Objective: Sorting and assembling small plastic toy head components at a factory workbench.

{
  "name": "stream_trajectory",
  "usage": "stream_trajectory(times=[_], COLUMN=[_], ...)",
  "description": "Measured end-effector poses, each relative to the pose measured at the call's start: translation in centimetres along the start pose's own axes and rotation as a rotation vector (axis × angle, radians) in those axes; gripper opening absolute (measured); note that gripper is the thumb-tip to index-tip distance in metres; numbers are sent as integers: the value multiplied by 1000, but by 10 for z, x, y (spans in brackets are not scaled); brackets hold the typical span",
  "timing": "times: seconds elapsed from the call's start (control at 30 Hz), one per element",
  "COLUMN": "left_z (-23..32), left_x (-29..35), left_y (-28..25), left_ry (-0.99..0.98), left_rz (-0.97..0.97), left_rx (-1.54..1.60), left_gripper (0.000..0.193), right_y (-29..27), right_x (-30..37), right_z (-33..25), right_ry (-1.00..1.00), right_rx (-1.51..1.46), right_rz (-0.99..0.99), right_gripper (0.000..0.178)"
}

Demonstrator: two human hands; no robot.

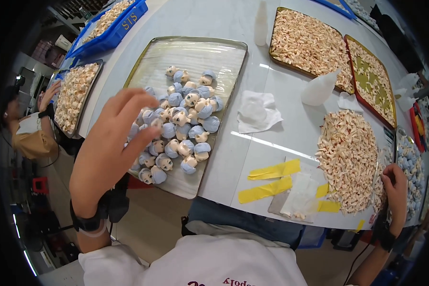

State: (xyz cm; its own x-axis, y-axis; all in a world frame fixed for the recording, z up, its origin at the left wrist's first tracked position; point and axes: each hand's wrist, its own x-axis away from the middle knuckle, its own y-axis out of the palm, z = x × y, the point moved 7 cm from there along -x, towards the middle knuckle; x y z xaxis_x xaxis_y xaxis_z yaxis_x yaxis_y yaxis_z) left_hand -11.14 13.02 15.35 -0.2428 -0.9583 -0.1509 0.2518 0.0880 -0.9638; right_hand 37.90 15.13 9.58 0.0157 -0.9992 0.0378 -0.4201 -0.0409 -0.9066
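My left hand [112, 138] hovers over the left side of a heap of small doll heads [180, 117] with pale blue hair, its thumb and fingers apart. The heads lie loose on a shallow metal tray [224, 52], some face up and some turned over. At the right edge of the table my right hand [394, 188] is closed, its fingers curled beside a pile of small cream-coloured pieces [348, 157]. What those fingers hold, if anything, is too small to make out. Both wrists wear black bands.
Two trays of cream pieces [310, 43] [374, 81] stand at the far right. A white squeeze bottle [321, 88], another bottle [260, 24], a crumpled tissue [258, 112] and yellow tape strips [271, 181] are on the table. A co-worker [33, 124] sits at left beside another tray [78, 97].
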Motion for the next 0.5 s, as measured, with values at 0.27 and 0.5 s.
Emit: stream_trajectory(times=[0.27,0.5], left_z=[7,-9], left_x=[-21,6], left_y=[33,22], left_ry=[0,-146], left_rz=[-220,-89], left_rx=[147,54], left_gripper=[23,23], right_y=[-2,-2], right_x=[1,1], right_z=[4,-2], right_ry=[-23,-18], right_rx=[70,83], right_rz=[0,10], right_gripper=[9,10])
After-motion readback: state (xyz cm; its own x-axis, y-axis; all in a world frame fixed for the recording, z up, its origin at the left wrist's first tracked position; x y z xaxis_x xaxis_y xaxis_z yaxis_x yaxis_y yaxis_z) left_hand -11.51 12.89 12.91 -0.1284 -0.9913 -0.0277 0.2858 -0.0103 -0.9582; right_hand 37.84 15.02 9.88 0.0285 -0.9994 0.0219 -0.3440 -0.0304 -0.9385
